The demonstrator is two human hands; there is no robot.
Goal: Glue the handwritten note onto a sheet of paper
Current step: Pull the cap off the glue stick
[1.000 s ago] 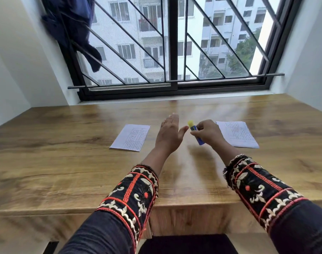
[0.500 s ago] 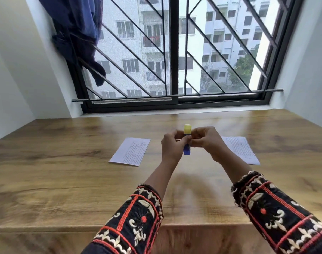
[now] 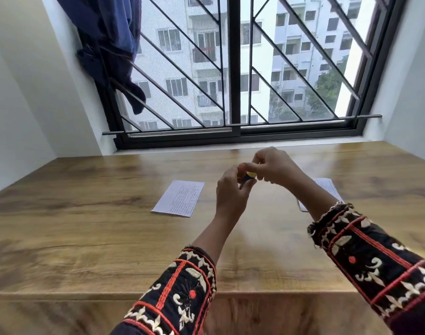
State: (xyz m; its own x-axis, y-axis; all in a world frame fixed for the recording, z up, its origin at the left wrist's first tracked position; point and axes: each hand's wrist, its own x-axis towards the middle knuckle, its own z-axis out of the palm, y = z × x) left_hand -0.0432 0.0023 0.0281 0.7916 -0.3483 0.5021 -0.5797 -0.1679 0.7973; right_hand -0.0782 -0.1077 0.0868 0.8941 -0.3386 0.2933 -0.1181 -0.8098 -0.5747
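Observation:
A small glue stick, blue with a yellow cap, is held up above the wooden table between both hands. My left hand grips its blue body from below. My right hand pinches the yellow cap end from the right. Most of the stick is hidden by fingers. A white handwritten note lies flat on the table to the left of my hands. A second white sheet with writing lies to the right, partly hidden behind my right forearm.
The wooden table runs back to a barred window. A dark blue cloth hangs at the window's left. White walls close in on both sides. The table's front edge is near my sleeves.
My left hand came over to the glue stick and both hands lifted it higher. The stick turned so its yellow cap now sits under my right fingers. The papers stayed put.

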